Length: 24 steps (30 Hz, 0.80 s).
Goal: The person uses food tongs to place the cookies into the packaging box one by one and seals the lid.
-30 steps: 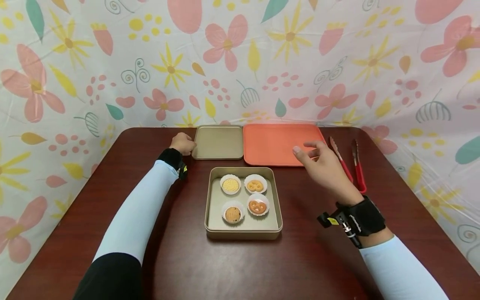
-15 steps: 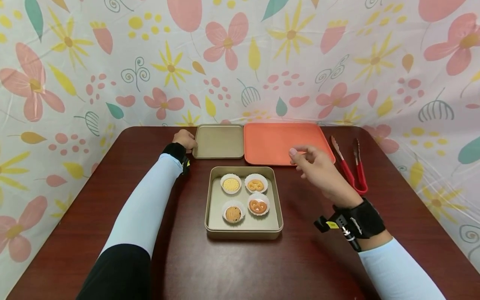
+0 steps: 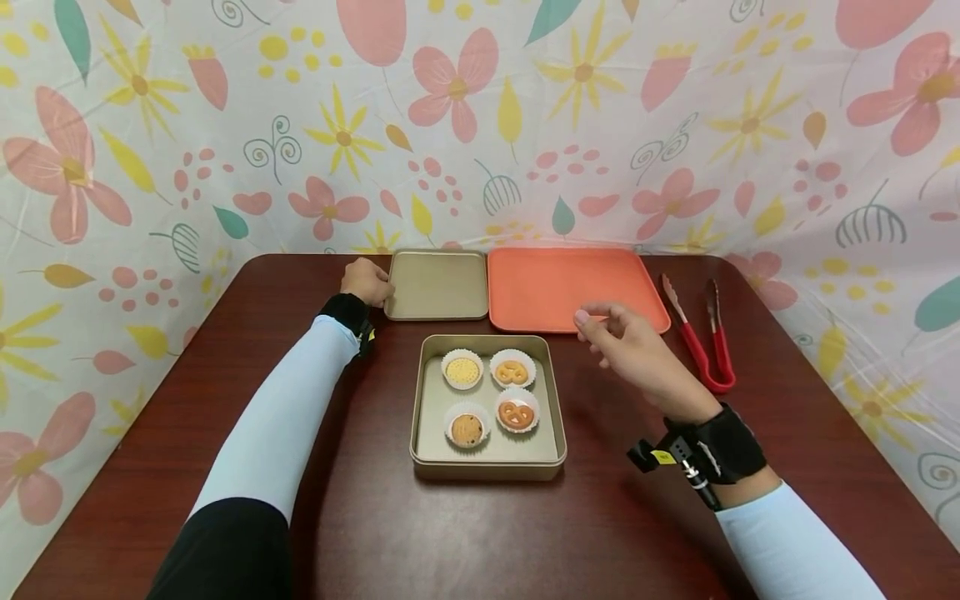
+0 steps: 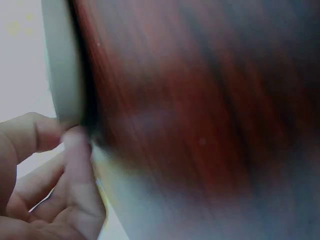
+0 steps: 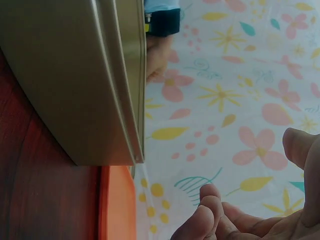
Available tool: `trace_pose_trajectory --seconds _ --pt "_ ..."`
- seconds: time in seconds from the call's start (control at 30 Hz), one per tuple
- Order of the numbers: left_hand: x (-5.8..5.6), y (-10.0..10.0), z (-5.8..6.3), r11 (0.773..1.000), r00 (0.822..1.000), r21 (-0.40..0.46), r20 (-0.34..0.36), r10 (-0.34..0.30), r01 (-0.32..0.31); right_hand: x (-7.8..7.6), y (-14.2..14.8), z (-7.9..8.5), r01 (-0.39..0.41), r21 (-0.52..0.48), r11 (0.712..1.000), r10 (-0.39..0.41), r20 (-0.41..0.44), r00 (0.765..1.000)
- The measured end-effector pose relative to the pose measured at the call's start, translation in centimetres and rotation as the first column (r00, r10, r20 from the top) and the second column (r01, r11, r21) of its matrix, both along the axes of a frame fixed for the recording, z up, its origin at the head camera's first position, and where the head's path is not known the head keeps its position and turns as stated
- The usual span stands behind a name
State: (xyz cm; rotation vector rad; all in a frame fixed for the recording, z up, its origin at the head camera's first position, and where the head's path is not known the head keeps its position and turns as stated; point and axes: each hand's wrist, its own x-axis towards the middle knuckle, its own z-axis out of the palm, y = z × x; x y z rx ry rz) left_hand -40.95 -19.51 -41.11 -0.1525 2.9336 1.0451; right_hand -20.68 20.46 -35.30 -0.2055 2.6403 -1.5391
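At the back of the table my left hand (image 3: 366, 282) pinches the left edge of a shallow gold tin lid (image 3: 437, 285); thumb and forefinger meet at its rim (image 4: 67, 85) in the left wrist view. My right hand (image 3: 630, 350) hovers with nothing in it, fingers loosely bent, in front of the orange tray (image 3: 558, 287). Between the arms stands a square gold tin (image 3: 487, 472). Inside it, paper cups hold a round yellow biscuit (image 3: 462, 371), two pretzels, one of them a darker pretzel (image 3: 516, 414), and a chocolate-chip cookie (image 3: 467, 429).
Red-handled tongs (image 3: 708, 358) lie spread beside the orange tray, to the right of my right hand. A flower-print cloth (image 3: 480, 125) hangs behind the table's back edge. The dark wooden table (image 3: 420, 542) extends in front of the tin.
My right hand has drifted slightly left and toward me, its thumb and fingertips closer together, uncovering more of the tongs. The left hand stays at the lid's edge; the tin has not moved.
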Motion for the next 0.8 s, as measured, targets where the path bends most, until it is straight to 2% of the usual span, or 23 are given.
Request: trace_pose_trajectory --seconds 0.23,0.4,0.63,0.8 --pt "1.0 -0.7 1.1 1.000 0.995 -0.002 -0.098 -0.027 0.027 0.1 -0.1 -0.3 -0.001 0.008 1.000 0.001 0.027 1.000" --pt "2.2 -0.9 2.5 0.998 0.990 0.061 -0.143 -0.017 0.026 0.0 -0.2 -0.3 -0.011 -0.002 1.000 0.011 0.035 0.999" --pt "3.5 -1.5 3.2 0.996 0.987 0.091 -0.159 0.002 0.012 -0.3 -0.3 -0.5 -0.019 -0.006 1.000 0.019 0.051 0.999" --pt "4.3 -1.8 3.4 0.985 0.984 0.171 -0.178 0.011 0.020 -0.9 0.1 -0.5 -0.045 -0.028 0.999 0.047 0.091 0.995"
